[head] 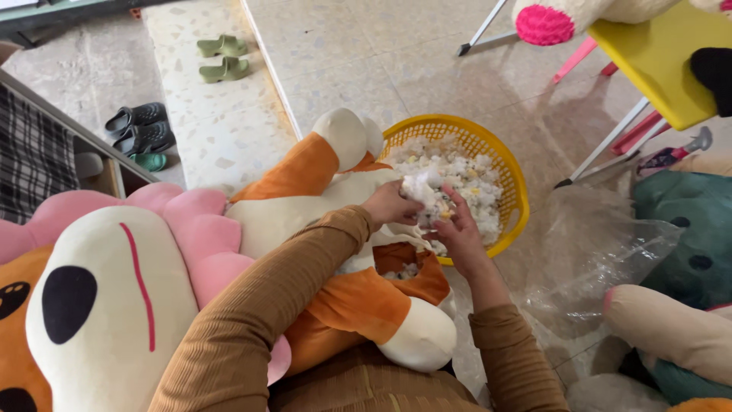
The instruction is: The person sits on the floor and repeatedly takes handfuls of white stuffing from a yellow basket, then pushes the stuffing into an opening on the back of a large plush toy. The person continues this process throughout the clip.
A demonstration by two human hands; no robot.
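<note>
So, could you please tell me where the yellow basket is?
The yellow basket sits on the floor, centre-right, beyond both hands and beside the plush lion.

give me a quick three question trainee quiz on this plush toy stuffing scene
1. True or false: the yellow basket holds white stuffing.
2. Both hands pinch the same thing. What is it?
3. The orange and cream plush toy lies: A) on the yellow chair B) across the person's lap C) inside the basket

Key
1. True
2. A clump of stuffing, between the left hand and right hand
3. B
</note>
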